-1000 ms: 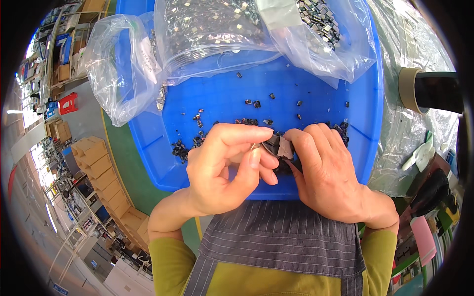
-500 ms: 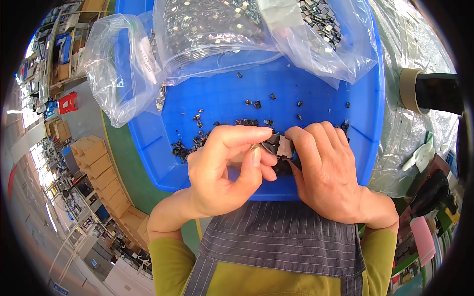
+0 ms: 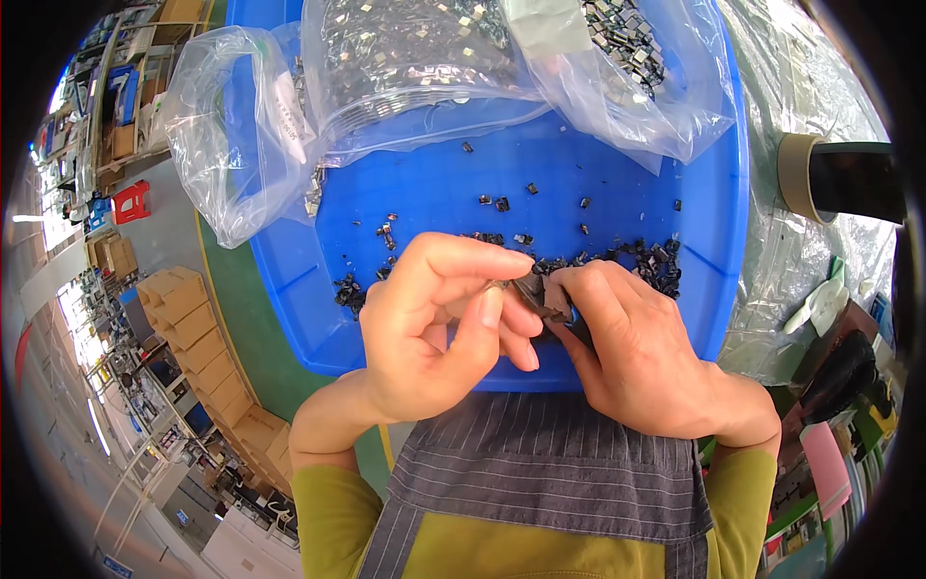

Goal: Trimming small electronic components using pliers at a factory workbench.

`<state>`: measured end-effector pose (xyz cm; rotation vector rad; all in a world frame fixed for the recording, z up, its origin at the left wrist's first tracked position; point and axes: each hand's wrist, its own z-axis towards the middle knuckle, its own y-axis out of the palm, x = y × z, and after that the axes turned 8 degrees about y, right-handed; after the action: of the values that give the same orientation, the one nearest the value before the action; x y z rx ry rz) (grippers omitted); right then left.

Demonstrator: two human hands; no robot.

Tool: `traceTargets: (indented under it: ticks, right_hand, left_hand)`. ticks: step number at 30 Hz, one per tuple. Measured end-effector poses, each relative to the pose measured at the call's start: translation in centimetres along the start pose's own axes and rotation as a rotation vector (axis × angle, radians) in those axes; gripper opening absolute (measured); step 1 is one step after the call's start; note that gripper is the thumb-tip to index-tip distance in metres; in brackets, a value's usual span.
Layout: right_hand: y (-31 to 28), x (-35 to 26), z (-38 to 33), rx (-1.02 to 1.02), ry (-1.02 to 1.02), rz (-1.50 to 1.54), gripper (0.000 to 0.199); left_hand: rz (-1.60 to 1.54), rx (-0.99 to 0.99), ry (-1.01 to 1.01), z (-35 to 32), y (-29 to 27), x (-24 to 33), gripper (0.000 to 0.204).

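Observation:
Over the near part of a blue plastic tray (image 3: 579,174), my two hands meet at a small dark, flat, bent piece (image 3: 548,297) with a dull brownish face. My right hand (image 3: 651,352) grips its right end between thumb and fingers, the other fingers curled. My left hand (image 3: 424,328) holds thumb and forefinger close together at its left end, the remaining fingers loosely bent below. What lies between those left fingertips is too small to make out. Small dark parts (image 3: 656,265) lie heaped on the tray behind my right hand, and others are scattered beyond.
Clear plastic bags of small metallic parts (image 3: 622,43) fill the tray's far side. An open, crumpled clear bag (image 3: 231,145) hangs over its left rim. To the right are a tape roll (image 3: 799,179) and clear sheeting (image 3: 762,280). Cardboard boxes (image 3: 198,328) stand on the left.
My right hand has dropped slightly, uncovering more dark parts behind it. The dark piece has tilted, its brownish face now turned more away. My left hand has shifted a little left.

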<state>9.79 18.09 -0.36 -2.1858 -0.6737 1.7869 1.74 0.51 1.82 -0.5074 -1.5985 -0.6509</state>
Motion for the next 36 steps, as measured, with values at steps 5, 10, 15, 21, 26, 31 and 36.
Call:
traceTargets:
  ticks: [5, 10, 15, 21, 26, 31, 36]
  right_hand:
    - [-0.26, -0.04, 0.34, 0.037, -0.023, -0.065, 0.039]
    - [0.09, 0.10, 0.47, 0.133, -0.042, -0.264, 0.046]
    - [0.23, 0.32, 0.42, 0.162, -0.040, -0.335, 0.049]
    - [0.19, 0.31, 0.31, 0.137, -0.032, -0.336, 0.048]
    - [0.02, 0.18, 0.26, 0.126, -0.042, -0.296, 0.045]
    - [0.39, 0.25, 0.11, 0.098, -0.027, -0.125, 0.041]
    - [0.34, 0.11, 0.13, 0.019, 0.000, 0.022, 0.042]
  left_hand:
    - [-0.094, 0.002, -0.078, 0.17, -0.17, 0.09, 0.023]
    - [0.072, 0.040, -0.023, 0.06, 0.40, -0.04, 0.024]
    - [0.086, 0.063, -0.009, -0.06, 0.52, -0.45, 0.024]
    - [0.115, 0.056, 0.023, -0.11, 0.54, -0.68, 0.025]
    - [0.118, 0.040, 0.039, -0.11, 0.45, -0.68, 0.024]
    - [0.029, -0.030, 0.037, -0.14, -0.11, -0.60, 0.023]
    - [-0.075, 0.025, -0.050, -0.07, 0.11, -0.03, 0.024]
